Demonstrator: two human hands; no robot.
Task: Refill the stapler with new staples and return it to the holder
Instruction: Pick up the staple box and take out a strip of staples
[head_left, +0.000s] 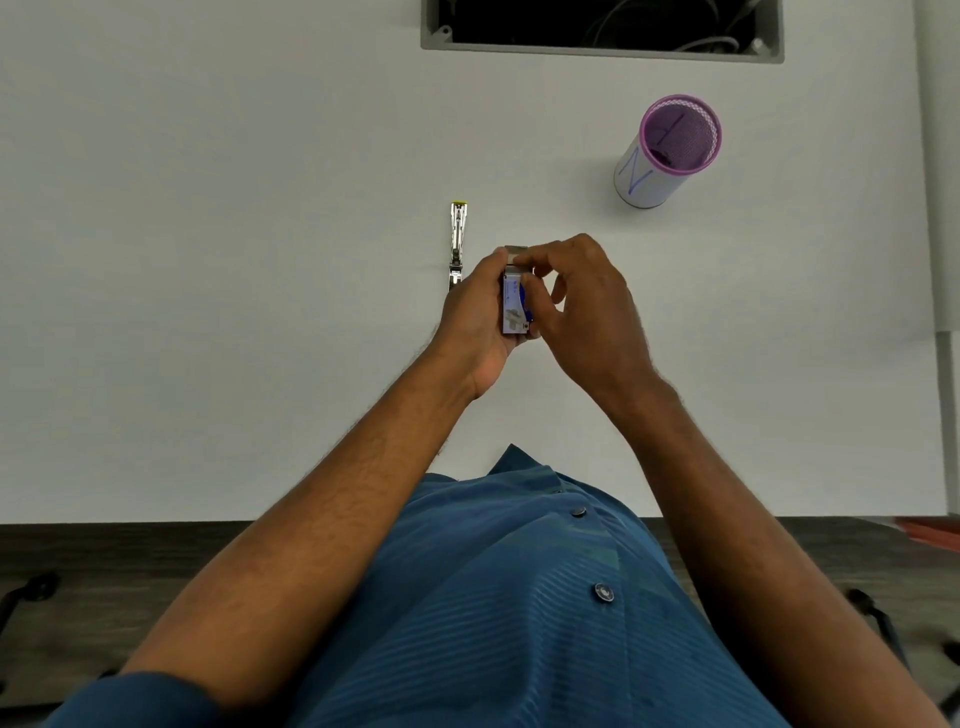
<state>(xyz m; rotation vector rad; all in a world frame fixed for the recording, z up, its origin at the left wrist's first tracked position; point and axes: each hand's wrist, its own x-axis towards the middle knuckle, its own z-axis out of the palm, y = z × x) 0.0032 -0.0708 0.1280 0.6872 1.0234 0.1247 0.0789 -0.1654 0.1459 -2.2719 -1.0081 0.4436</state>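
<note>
Pinching staple box (515, 306), both hands' fingers (540, 260); stapler (457, 244) beside, holder (670, 150) apart.

Office, probably. White desk (208, 260) with a recessed cable tray (602, 31) holding wires; purple mesh pen holder (670, 150); stapler (457, 244); dark carpet-like floor (130, 561) below the desk edge.

Stapler (457, 244): slim, silver metal with a yellow tip at its far end, lying flat on the white table, opened out lengthwise. Box of staples (515, 306): small, white and blue, held above the table just right of the stapler. Holder (670, 150): upright purple mesh cup wrapped in white paper, well apart at far right.
</note>
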